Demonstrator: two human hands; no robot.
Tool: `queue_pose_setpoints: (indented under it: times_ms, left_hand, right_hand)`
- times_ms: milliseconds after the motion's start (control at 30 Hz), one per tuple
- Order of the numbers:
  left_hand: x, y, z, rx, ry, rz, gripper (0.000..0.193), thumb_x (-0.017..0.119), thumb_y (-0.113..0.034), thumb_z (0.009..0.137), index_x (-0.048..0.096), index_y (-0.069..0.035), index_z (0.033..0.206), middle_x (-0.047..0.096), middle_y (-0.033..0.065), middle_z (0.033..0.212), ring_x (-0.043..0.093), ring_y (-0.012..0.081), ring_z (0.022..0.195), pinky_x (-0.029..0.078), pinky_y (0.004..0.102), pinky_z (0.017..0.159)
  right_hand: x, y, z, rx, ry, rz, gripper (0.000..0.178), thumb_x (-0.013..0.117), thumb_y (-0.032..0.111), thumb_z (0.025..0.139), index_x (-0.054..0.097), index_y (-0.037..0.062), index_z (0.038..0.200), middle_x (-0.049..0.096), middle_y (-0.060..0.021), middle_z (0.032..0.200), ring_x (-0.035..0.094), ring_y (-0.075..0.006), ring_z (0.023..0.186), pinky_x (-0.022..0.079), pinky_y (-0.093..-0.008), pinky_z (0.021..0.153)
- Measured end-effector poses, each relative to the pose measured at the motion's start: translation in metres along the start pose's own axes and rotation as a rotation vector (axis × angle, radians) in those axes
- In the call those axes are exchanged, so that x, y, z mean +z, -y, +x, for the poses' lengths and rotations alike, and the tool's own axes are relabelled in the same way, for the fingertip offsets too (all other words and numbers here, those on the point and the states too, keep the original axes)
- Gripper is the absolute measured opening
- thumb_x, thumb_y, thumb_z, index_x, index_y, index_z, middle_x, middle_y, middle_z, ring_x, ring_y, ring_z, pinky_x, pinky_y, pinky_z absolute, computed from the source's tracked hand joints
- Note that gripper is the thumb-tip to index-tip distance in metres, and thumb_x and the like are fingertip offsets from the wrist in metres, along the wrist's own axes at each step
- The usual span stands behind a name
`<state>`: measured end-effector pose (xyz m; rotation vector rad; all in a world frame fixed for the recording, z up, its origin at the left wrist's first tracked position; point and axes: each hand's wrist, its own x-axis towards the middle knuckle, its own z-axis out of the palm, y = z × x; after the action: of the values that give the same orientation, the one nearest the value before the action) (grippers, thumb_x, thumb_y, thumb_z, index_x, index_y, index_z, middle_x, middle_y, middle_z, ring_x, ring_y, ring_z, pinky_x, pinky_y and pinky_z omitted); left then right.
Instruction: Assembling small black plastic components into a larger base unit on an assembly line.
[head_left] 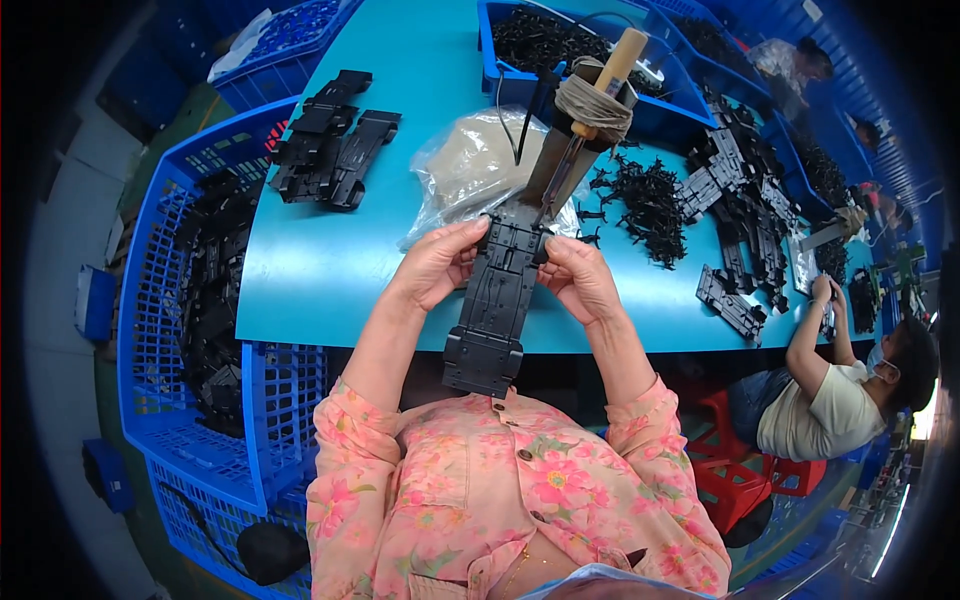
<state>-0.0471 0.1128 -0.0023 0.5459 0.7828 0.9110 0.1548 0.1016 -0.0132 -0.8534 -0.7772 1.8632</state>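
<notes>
Between my two hands is a black plastic chassis plate (493,300), long and flat like the underside of a toy car. My left hand (440,262) pinches its far left edge with thumb and fingers. On the opposite edge, my right hand (580,277) grips it the same way. A wooden-handled tool that looks like a soldering iron (622,62) is bound with cord to an upright bracket (552,172). Its thin shaft slants down to the plate's far end; whether the tip touches the plate I cannot tell. The plate's near end tilts toward my chest.
Several finished-looking black chassis plates (340,150) lie at the left. A clear plastic bag (465,155) sits behind my left hand. Small black parts (645,205) are heaped at the right, beside more plates (735,180). A blue crate (160,300) stands left; a co-worker (820,400) sits right.
</notes>
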Motion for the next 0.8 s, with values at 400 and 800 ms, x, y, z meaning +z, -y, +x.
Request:
queue_pose_setpoints:
  times_ms: [400,800]
  left_hand:
    - [0.006,0.015,0.040,-0.054,0.073,-0.009,0.016,0.062,-0.024,0.080,0.059,-0.008,0.083,0.055,-0.0053,0.070,0.048,0.0015,0.059,0.043,0.0159,0.055]
    - [0.021,0.009,0.047,-0.038,0.091,0.000,0.017,0.063,-0.026,0.078,0.060,-0.010,0.083,0.054,-0.0076,0.071,0.046,-0.0006,0.058,0.039,0.0126,0.054]
  right_hand:
    - [-0.031,-0.002,0.004,-0.020,-0.111,0.127,0.015,0.057,0.020,0.082,0.056,0.0059,0.083,0.056,-0.0004,0.071,0.050,-0.0099,0.062,0.043,-0.0253,0.062]
    - [-0.016,0.014,-0.003,-0.084,-0.193,0.094,0.017,0.057,0.024,0.083,0.055,0.0075,0.081,0.051,0.0026,0.065,0.047,-0.0082,0.058,0.040,-0.0234,0.056]
